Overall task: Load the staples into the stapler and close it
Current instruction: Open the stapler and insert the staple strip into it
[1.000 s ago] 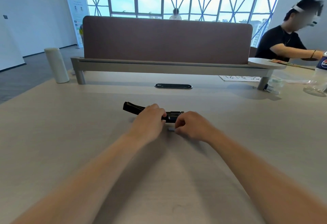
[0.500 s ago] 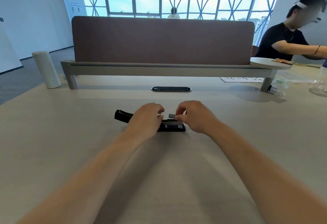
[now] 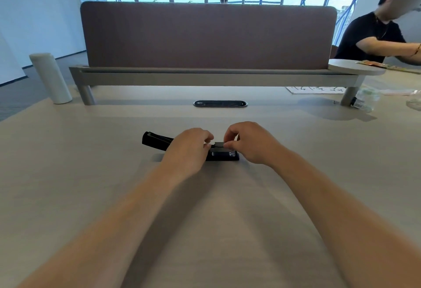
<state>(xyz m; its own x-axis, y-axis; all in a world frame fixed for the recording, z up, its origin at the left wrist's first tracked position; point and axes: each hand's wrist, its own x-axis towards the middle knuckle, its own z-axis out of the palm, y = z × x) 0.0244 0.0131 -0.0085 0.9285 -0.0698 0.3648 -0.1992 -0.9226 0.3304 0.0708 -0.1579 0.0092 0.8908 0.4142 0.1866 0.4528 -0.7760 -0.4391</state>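
A black stapler (image 3: 224, 155) lies opened flat on the light wooden table (image 3: 68, 173), its top arm (image 3: 155, 140) swung out to the left. My left hand (image 3: 189, 148) rests over the stapler's middle and holds it down. My right hand (image 3: 247, 143) pinches a small grey strip of staples (image 3: 219, 144) between thumb and forefinger, just above the stapler's metal channel. The hinge area is hidden under my left hand.
A brown divider panel (image 3: 208, 37) on a grey rail stands across the table behind the stapler. A white cylinder (image 3: 51, 78) stands at the far left. A dark cable port (image 3: 220, 104) sits in the tabletop. Another person (image 3: 378, 35) sits at the far right, with a plastic bottle (image 3: 366, 99) and papers nearby.
My right hand picked the staple strip off the table in front of the stapler and lifted it over the stapler's channel. My left hand stayed on the stapler.
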